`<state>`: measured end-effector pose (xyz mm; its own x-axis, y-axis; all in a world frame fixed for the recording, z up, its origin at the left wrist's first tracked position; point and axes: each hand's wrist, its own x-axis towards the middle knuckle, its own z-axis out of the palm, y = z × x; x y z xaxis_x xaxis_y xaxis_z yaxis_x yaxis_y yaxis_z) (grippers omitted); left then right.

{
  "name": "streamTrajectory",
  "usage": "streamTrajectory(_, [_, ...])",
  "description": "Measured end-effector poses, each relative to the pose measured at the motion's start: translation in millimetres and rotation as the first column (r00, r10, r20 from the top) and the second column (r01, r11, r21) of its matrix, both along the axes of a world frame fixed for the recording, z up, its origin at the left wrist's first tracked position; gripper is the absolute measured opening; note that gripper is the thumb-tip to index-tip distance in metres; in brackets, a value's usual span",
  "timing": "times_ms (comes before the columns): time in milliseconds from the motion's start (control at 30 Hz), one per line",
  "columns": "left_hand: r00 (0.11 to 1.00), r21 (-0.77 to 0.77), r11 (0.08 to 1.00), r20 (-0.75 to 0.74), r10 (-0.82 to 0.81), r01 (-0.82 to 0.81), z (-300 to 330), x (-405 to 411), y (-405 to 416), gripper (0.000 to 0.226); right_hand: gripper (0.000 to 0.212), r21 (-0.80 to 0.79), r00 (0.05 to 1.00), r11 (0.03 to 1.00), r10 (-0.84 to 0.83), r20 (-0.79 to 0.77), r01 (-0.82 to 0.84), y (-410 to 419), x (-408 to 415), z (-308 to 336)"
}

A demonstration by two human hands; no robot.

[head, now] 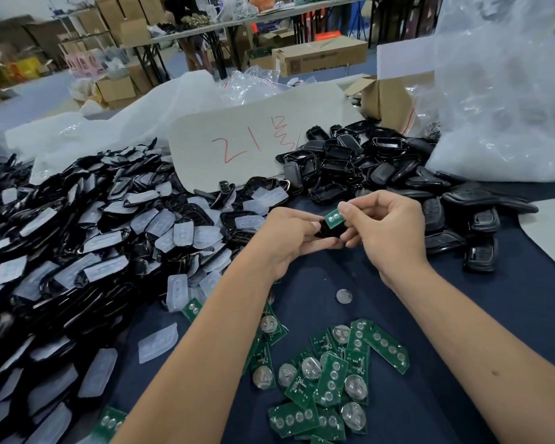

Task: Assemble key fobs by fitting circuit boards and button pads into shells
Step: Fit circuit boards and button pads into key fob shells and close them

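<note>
Pinched between thumb and fingers of the right hand (386, 232), a green circuit board (334, 217) sat tilted over a black shell (326, 232) gripped by the left hand (289, 233) at frame centre. More boards (330, 379) lay scattered at lower centre on the dark table (446, 315), shells with white button pads (93, 251) heaped left.

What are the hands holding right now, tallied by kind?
Green circuit board: 1, pinched by the right hand
Black shell: 1, held by the left hand
Total: 2
</note>
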<state>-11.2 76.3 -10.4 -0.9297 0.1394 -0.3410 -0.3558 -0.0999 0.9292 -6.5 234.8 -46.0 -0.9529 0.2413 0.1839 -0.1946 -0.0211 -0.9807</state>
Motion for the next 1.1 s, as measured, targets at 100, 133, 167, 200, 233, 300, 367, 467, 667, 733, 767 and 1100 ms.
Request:
streamTrajectory(100, [1.0, 0.037, 0.999, 0.009, 0.0, 0.0, -0.2, -0.2, -0.6, 0.028, 0.012, 0.077, 1.0, 0.997, 0.014, 0.009, -0.015, -0.9, -0.3, -1.9])
streamTrajectory(133, [1.0, 0.043, 0.999, 0.011, -0.006, 0.005, -0.6, -0.3, -0.6, 0.028, 0.012, 0.093, 1.0, 0.996, 0.01, 0.013, -0.012, -1.1, -0.6, -2.5])
streamTrajectory(167, [1.0, 0.049, 0.999, 0.014, -0.01, 0.009, -0.7, -0.3, -0.7, 0.028, 0.013, 0.111, 1.0, 0.994, 0.003, 0.016, -0.005, -1.3, -0.9, -3.0])
streamTrajectory(200, [1.0, 0.055, 0.998, 0.016, -0.009, 0.008, -1.0, -0.4, -1.0, 0.028, 0.013, 0.131, 1.0, 0.991, -0.007, 0.016, 0.005, -1.6, -1.1, -3.5])
streamTrajectory(233, [1.0, 0.059, 0.998, 0.018, -0.004, 0.003, -1.3, -0.6, -1.3, 0.027, 0.014, 0.154, 1.0, 0.988, -0.021, 0.016, 0.018, -2.0, -1.2, -3.8])
streamTrajectory(300, [1.0, 0.056, 0.998, 0.014, 0.002, -0.003, -2.8, -0.9, -1.7, 0.024, 0.015, 0.208, 0.998, 0.977, -0.057, 0.012, 0.053, -2.7, -1.6, -4.7])
streamTrajectory(367, [1.0, 0.043, 0.999, 0.003, -0.002, 0.002, -4.2, -0.6, -2.0, 0.013, 0.017, 0.263, 0.997, 0.962, -0.079, 0.017, 0.072, -2.2, -1.8, -4.9])
streamTrajectory(467, [1.0, 0.011, 1.0, -0.012, -0.006, 0.006, -6.6, -0.3, -2.5, 0.014, 0.017, 0.31, 0.998, 0.95, -0.049, 0.044, 0.033, 0.5, -1.9, -2.8])
streamTrajectory(667, [1.0, 0.001, 1.0, -0.015, -0.002, 0.002, -7.4, -1.2, -2.1, 0.014, 0.02, 0.299, 0.992, 0.951, 0.051, 0.115, -0.083, 7.1, 1.0, 6.3])
streamTrajectory(733, [1.0, 0.0, 1.0, -0.013, 0.004, -0.004, -8.0, -0.9, -1.3, 0.013, 0.022, 0.332, 0.993, 0.94, 0.044, 0.114, -0.08, 7.3, 2.9, 7.4])
streamTrajectory(767, [1.0, 0.0, 1.0, -0.013, 0.01, -0.01, -8.3, -0.7, -0.9, 0.013, 0.023, 0.358, 0.994, 0.932, 0.026, 0.105, -0.063, 6.4, 4.0, 7.0])
streamTrajectory(1100, [0.995, -0.028, 0.997, -0.064, 0.075, -0.077, -11.2, -0.7, 3.1, 0.012, 0.042, 0.519, 0.988, 0.846, -0.155, 0.022, 0.121, 2.3, 7.7, 8.1])
